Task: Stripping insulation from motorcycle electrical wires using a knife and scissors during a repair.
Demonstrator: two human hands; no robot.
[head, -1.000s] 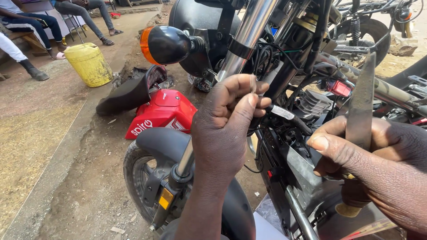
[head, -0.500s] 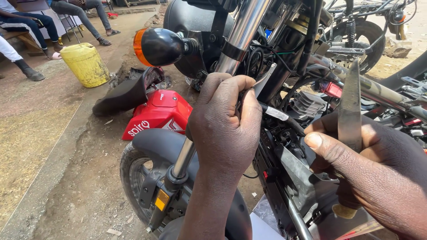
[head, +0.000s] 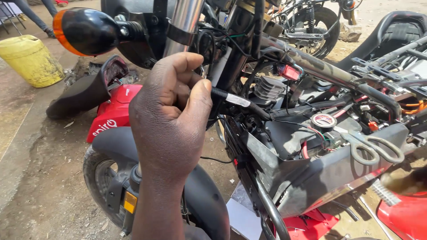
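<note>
My left hand (head: pixel 171 120) is raised in front of a stripped motorcycle, with its back to the camera. Thumb and fingers pinch a black cable (head: pixel 240 101) with a white label, which runs right into the wiring behind the chrome fork tube (head: pixel 183 20). A blurred dark shape at the lower right edge looks like my right hand (head: pixel 407 181), with a ridged metal strip (head: pixel 381 192) beside it; its grip cannot be made out. Scissors (head: pixel 373 146) and a roll of tape (head: pixel 323 121) lie on the open frame.
A black turn signal with an orange lens (head: pixel 82 31) sticks out at the upper left. A red body panel (head: pixel 113 113) and a black seat (head: pixel 78 95) lie on the dirt. A yellow jerrycan (head: pixel 29 60) stands far left. Another motorcycle (head: pixel 320 26) is parked behind.
The view has moved closer to the motorcycle. My right hand, which held a flat metal blade upright, has dropped to the lower right edge. My left hand stays on the cable.
</note>
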